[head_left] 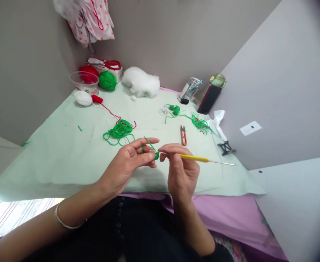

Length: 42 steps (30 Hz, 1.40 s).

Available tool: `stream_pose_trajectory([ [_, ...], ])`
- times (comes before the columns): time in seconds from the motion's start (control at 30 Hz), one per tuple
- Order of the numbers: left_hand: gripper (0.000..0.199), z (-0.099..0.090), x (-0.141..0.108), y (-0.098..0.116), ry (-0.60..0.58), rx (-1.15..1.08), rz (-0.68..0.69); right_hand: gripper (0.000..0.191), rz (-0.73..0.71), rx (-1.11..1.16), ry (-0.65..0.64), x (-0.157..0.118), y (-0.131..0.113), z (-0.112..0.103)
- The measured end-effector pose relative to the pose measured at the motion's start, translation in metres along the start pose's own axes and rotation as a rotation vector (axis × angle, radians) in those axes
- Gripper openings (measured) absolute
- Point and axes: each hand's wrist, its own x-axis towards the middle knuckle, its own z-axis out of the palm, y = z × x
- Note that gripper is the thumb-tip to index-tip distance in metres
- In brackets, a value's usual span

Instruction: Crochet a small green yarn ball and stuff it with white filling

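Observation:
My left hand (134, 158) pinches a small piece of green crochet work (156, 155) between thumb and fingers, and a green strand runs up over its raised index finger. In my right hand (182, 165) is a double-ended crochet hook (194, 157) with a yellow handle, held like a pencil. Its left tip meets the green piece; the other metal end points right. Just beyond my left hand lies a loose heap of green yarn (118, 130). Orange-handled thread snips (183, 136) rest on the cloth beyond my right hand.
At the back left are a clear tub (85, 82), a green yarn ball (107, 80) and a white ball (82, 98). White stuffing (141, 82) lies against the wall. Green scraps (200, 123), a dark bottle (211, 94) and a black stand (226, 148) are at right.

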Motion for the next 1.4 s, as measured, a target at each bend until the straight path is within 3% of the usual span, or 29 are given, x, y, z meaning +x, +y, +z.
stream_pose_trajectory([
  [0.23, 0.034, -0.003, 0.0, 0.001, -0.008, 0.039, 0.016, 0.019, 0.043, 0.078, -0.001, -0.001, 0.0, -0.004],
  [0.3, 0.032, -0.005, 0.0, 0.0, -0.002, 0.063, 0.04, 0.022, 0.004, 0.009, 0.007, -0.002, -0.001, -0.006],
  [0.43, 0.037, -0.003, -0.001, -0.004, 0.037, 0.075, 0.108, 0.027, -0.354, -0.424, -0.07, -0.009, 0.003, -0.005],
  [0.53, 0.043, -0.001, 0.0, -0.005, 0.032, -0.034, 0.004, 0.037, -0.564, -0.661, -0.047, -0.014, 0.01, -0.001],
  [0.6, 0.04, -0.001, 0.002, -0.005, 0.008, -0.124, -0.108, 0.033, -0.505, -0.609, 0.002, -0.013, 0.012, 0.0],
  [0.67, 0.034, -0.002, 0.004, -0.003, -0.004, -0.168, -0.158, 0.024, -0.341, -0.418, 0.052, -0.01, 0.009, 0.001],
  [0.77, 0.031, -0.004, 0.005, -0.002, -0.004, -0.116, -0.094, 0.02, -0.105, -0.128, 0.093, -0.002, 0.004, 0.001],
  [0.83, 0.03, -0.004, 0.004, -0.002, -0.01, -0.036, -0.033, 0.018, -0.036, -0.052, 0.046, 0.0, 0.002, 0.002],
  [0.9, 0.03, -0.003, 0.002, -0.003, 0.005, 0.025, 0.01, 0.019, -0.035, -0.069, 0.001, -0.001, 0.002, 0.004],
  [1.0, 0.034, -0.001, 0.001, -0.006, 0.03, 0.026, 0.03, 0.023, -0.152, -0.249, -0.011, -0.007, 0.006, 0.005],
  [1.1, 0.035, -0.001, 0.002, -0.009, 0.005, -0.08, -0.05, 0.03, -0.368, -0.508, -0.025, -0.013, 0.011, 0.003],
  [1.17, 0.032, -0.003, 0.005, -0.01, -0.027, -0.169, -0.123, 0.03, -0.398, -0.542, -0.025, -0.013, 0.012, 0.001],
  [1.33, 0.028, -0.011, 0.009, -0.007, -0.02, -0.213, -0.148, 0.02, -0.039, -0.088, 0.124, -0.003, 0.008, -0.002],
  [1.4, 0.03, -0.011, 0.008, -0.006, -0.03, -0.146, -0.106, 0.018, 0.03, 0.026, 0.079, 0.0, 0.007, -0.001],
])
